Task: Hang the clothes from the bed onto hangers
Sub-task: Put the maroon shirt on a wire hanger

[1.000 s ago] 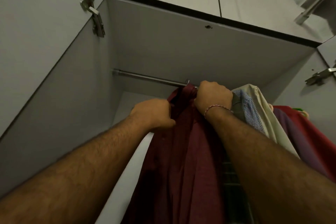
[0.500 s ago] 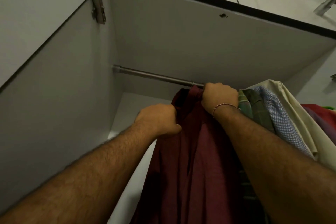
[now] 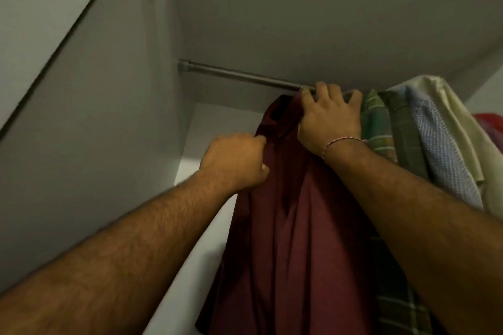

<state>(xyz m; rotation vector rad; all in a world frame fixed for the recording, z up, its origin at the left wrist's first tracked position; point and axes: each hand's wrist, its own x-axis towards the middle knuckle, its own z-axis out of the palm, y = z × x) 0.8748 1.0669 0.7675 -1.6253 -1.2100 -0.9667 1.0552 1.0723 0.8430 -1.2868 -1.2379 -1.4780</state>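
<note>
View up into a wardrobe, with the metal rail (image 3: 239,76) as reference. A maroon shirt (image 3: 294,226) hangs down from the rail, at the left end of a row of hung clothes. The right hand (image 3: 330,117) rests at the shirt's top, just under the rail, fingers spread and curved over the collar. The left hand (image 3: 235,160), lower and to the left, pinches the shirt's edge with curled fingers. A checked shirt (image 3: 378,122) hangs just right of the maroon one.
</note>
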